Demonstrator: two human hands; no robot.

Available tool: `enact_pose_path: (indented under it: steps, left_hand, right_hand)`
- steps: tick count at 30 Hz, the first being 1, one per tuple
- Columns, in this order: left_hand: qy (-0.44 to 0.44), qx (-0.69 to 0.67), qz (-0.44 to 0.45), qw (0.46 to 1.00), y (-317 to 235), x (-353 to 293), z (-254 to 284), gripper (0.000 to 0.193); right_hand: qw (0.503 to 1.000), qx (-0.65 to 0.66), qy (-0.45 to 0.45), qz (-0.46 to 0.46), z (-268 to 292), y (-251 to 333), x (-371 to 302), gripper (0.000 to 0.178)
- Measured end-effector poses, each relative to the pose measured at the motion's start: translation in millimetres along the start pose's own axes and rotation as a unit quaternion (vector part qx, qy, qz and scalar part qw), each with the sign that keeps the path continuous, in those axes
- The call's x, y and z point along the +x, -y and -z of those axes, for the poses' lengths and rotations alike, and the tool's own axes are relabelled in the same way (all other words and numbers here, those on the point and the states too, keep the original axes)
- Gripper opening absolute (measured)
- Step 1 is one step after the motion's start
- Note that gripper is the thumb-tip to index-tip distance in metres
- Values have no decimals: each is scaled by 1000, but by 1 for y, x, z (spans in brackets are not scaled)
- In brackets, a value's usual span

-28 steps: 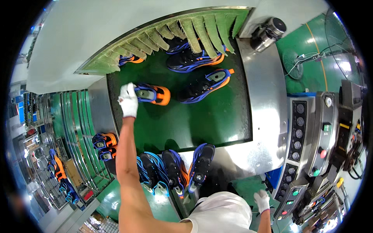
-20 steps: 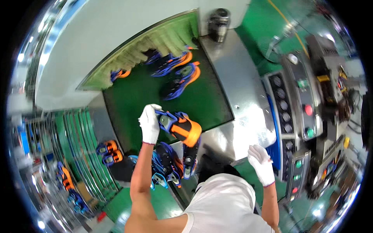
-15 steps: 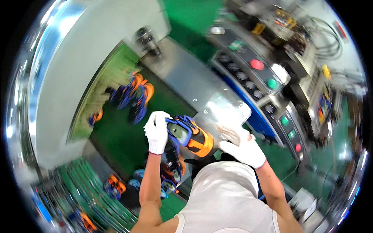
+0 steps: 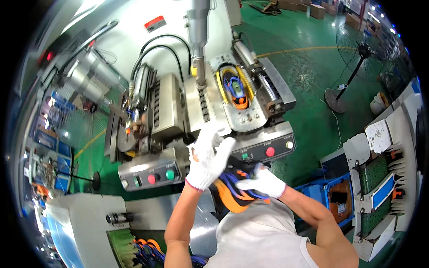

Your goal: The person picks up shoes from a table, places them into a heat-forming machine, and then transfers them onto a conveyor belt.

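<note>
Both of my hands wear white gloves. My left hand (image 4: 207,156) is raised in front of the machine's middle, thumb spread away from the fingers, with nothing seen in it. Close to my waist, my right hand (image 4: 263,182) grips a blue, orange and black shoe (image 4: 231,200), its thumb across the upper; part of the shoe is hidden by the hand. A second shoe (image 4: 237,91) of like colours sits in the metal holder (image 4: 250,119) at the machine's right, with a yellow band around it.
Below the machine, button panels (image 4: 152,176) face me. A steel cylinder (image 4: 199,27) hangs over its middle. Lower left, more shoes (image 4: 149,250) lie at a green-lit opening. Right are a blue crate (image 4: 324,198), a bristle-edged conveyor (image 4: 374,196) and a standing fan (image 4: 364,50).
My view has swung from the green opening to the machine. The shoe, earlier at my left hand, is now in my right. My left hand has moved up and forward.
</note>
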State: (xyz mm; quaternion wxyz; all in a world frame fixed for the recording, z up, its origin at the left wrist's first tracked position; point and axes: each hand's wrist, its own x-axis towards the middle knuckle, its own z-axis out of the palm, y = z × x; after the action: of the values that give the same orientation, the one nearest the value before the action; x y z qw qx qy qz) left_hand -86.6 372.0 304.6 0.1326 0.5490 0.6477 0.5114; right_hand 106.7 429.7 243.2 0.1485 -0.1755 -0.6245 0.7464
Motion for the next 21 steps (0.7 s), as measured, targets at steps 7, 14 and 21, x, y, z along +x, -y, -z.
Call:
enact_pose_path:
  steps: [7,14,21]
  left_hand:
    - [-95,82,210,970,119,168,-128,75]
    - [-110,267,332,898,235,257,-200,64]
    - [31,-8,343,939,226,288,-120,30]
  right_hand:
    - [920,269,-283,-41,90,-31,-96,56]
    - [838,248,-487,-3,90,-42,-137,71]
    - [825,269,-497,-18,95,-36,-105,41]
